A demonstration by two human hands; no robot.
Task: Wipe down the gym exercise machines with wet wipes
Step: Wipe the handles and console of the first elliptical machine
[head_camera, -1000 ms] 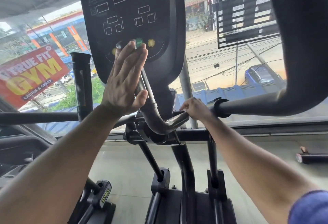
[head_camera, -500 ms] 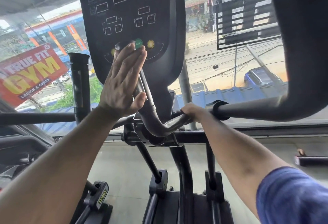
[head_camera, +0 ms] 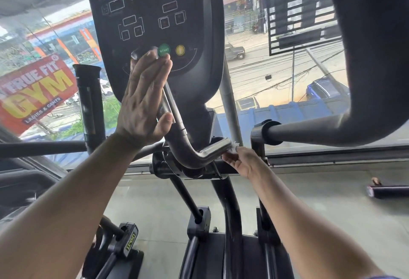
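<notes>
Head view: our right hand [head_camera: 242, 162] pinches a wet wipe [head_camera: 232, 146] at the end of the silver handlebar [head_camera: 200, 153] — its bent tube runs up-left from there. Our left hand [head_camera: 145, 99], fingers straight, presses flat on its upper stretch, below the console [head_camera: 152, 13].

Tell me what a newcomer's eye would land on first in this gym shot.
First, the left hand, fingers straight, laid flat against the upright metal bar in front of the dark console, just below the green START button. Next, lower right of it, the right hand pinching a small white wet wipe at the end of the bent metal handlebar. Through the window at far left hangs a red and yellow gym banner.
</notes>
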